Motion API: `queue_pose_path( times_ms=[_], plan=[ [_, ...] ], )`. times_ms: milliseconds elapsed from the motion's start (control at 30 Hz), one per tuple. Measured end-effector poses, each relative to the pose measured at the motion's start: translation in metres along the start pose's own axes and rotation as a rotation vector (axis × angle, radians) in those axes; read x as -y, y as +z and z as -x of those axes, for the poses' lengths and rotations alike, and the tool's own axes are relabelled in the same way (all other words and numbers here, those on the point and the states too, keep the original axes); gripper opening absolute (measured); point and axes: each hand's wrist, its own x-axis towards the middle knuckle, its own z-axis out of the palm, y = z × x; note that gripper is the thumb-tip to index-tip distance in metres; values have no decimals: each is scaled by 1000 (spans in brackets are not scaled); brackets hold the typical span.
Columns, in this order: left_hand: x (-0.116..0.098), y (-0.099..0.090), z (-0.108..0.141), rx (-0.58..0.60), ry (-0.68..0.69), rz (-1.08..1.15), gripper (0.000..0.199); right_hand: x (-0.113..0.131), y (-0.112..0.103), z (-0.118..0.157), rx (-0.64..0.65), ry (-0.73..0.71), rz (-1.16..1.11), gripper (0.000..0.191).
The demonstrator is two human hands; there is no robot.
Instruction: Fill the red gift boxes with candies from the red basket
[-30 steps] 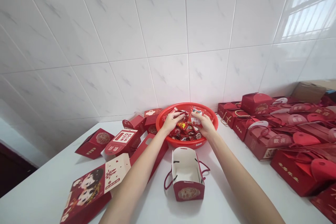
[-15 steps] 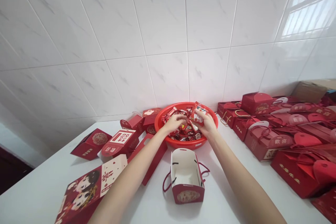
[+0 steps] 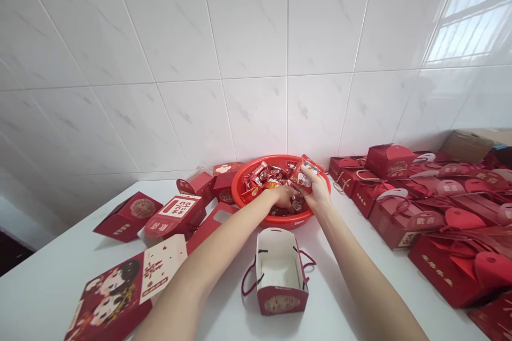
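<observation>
I have the right grip (image 3: 318, 190) clamped on a red printed packet (image 3: 301, 178) above the right side of the red basket (image 3: 296, 221), much as half a second ago. What has changed is my left grip (image 3: 285, 196): it has moved from the left part of the sweets (image 3: 258, 173) to just below the right grip, fingers down among them. I cannot tell whether those fingers are closed on anything. More of the wrapped sweets now show to the left of that grip.

Nearer me than both grips, the open box (image 3: 282, 303) stands upright on the desk (image 3: 64, 277), its cord handles out to either side, near the basket's front rim. I have bare desk between that box and my right forearm. Loose boxes (image 3: 172, 216) crowd the left forearm; rows of handled boxes (image 3: 404, 218) bound the right side. Behind the basket rises the tiled wall (image 3: 256, 112).
</observation>
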Motion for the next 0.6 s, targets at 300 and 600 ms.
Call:
queue_pose_path(
  times_ms=[300,600],
  plan=[
    [22,-22,27,-89,-86,168,33,2,1,3,-17,8,3,24],
    [28,-20,35,-287,-135,104,32,3,3,5,-17,18,18,23]
  ],
)
